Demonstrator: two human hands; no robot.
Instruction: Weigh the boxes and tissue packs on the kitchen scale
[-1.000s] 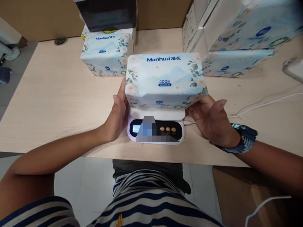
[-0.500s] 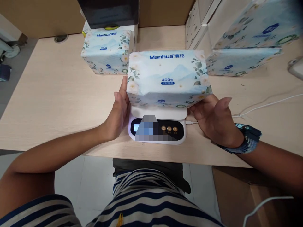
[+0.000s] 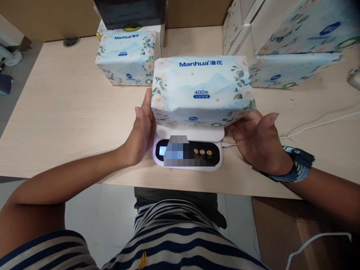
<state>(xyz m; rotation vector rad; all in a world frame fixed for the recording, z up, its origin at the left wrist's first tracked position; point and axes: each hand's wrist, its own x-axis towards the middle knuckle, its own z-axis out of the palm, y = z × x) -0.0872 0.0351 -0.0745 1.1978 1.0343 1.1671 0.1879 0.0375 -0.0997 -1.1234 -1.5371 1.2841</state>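
A pale blue Manhua tissue pack (image 3: 205, 84) with flowers printed on it is over the white plate of a small digital scale (image 3: 188, 131). Whether its underside rests on the plate is hidden. My left hand (image 3: 140, 131) is against the pack's left side, fingers along it and thumb raised. On the other side, my right hand (image 3: 254, 140) has its fingers at the lower right edge, partly beneath the pack, with the thumb out. The pack is held between both hands. The scale's display is lit, and part of its panel is blurred out.
Another tissue pack (image 3: 126, 58) stands at the back left, before a white box and a dark object (image 3: 131, 13). More tissue packs (image 3: 295, 69) are stacked at the right beside white boxes (image 3: 239, 41). A white cable (image 3: 317, 125) crosses the desk to the scale.
The pack looks slightly larger and its top edge sits a little higher in the view. My right hand has shifted slightly right. Both hands keep their places beside the pack.
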